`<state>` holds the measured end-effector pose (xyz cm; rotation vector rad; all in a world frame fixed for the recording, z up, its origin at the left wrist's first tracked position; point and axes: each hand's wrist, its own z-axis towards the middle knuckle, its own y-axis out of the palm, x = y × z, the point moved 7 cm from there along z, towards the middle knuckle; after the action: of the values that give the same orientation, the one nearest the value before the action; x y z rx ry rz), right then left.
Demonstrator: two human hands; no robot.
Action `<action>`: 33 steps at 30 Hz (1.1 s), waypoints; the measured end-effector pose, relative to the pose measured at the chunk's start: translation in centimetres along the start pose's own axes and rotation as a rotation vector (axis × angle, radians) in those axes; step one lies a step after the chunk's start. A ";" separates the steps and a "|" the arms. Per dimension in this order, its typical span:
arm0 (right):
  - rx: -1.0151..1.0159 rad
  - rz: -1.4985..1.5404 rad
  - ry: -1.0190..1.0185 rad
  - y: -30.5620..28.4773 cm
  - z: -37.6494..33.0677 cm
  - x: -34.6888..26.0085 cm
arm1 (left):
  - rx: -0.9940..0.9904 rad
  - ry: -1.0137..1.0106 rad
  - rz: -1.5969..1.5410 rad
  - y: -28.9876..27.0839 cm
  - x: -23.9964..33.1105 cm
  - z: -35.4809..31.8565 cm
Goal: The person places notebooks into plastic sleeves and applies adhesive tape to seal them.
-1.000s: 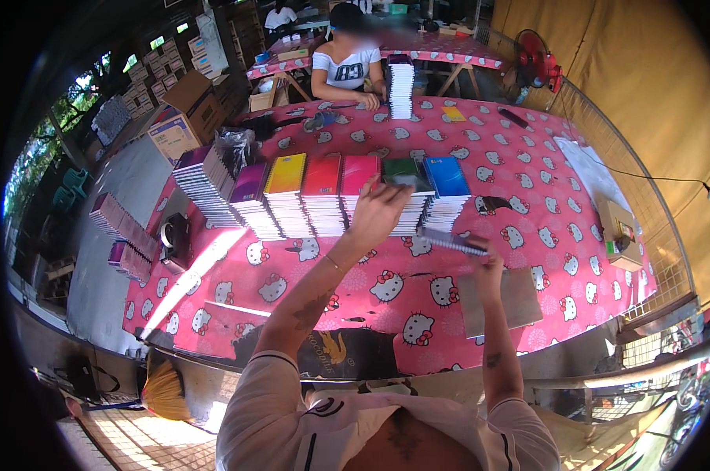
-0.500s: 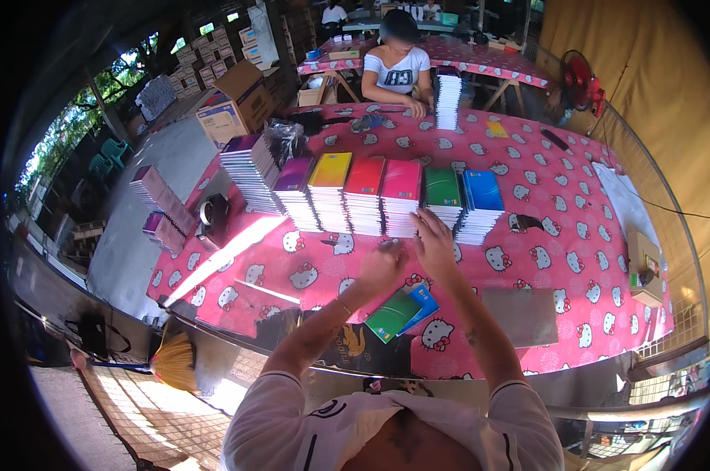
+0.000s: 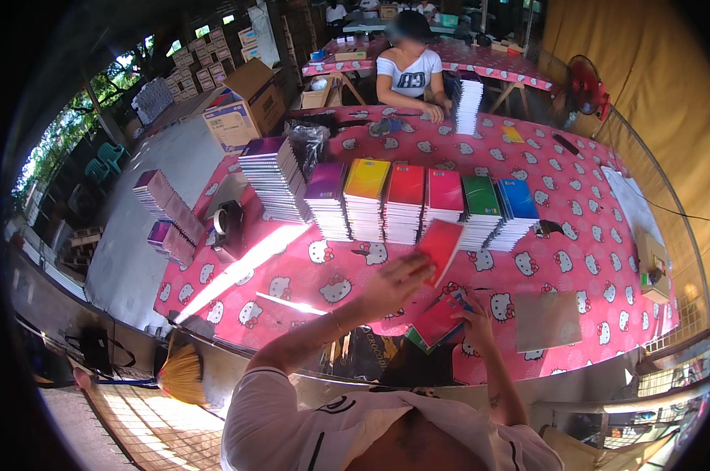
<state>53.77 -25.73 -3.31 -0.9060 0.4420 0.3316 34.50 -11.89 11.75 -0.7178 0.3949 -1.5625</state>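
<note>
Left hand [image 3: 402, 282] grips a red notebook [image 3: 445, 245], right hand [image 3: 474, 317] clasps a pink notebook [image 3: 435, 319]; stacked notebooks [image 3: 404, 220] at twelve o'clock show lettering, black panel [image 3: 355, 366] at six too!

The red notebook [image 3: 443, 250] is catching light on a smooth, glossy cover, and the yellow notebook [image 3: 366, 179] is shining just as slickly, above matt white paper edges [image 3: 363, 218]. The pink table cover [image 3: 292, 271] is looking like smooth printed plastic, gleaming where sun is streaking its left side. From where I'm standing, the crumpled plastic bag [image 3: 308, 140] at far left is glinting, while the carton [image 3: 267, 102] beside it is showing matt cardboard. The brown board [image 3: 547, 322] at near right is looking dull. At near left the broom [image 3: 180, 375] is bristling with rough, dry straw; at far right the curtain [image 3: 645, 86] is hanging like matt cloth.
</note>
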 end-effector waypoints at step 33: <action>0.042 -0.245 0.623 2.8 -3.3 -3.7 | -0.181 0.128 0.085 4.6 0.8 -10.7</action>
<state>48.52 -27.07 -5.11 -1.0035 0.8953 -0.1964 31.06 -15.06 1.00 -0.7320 0.6606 -1.5093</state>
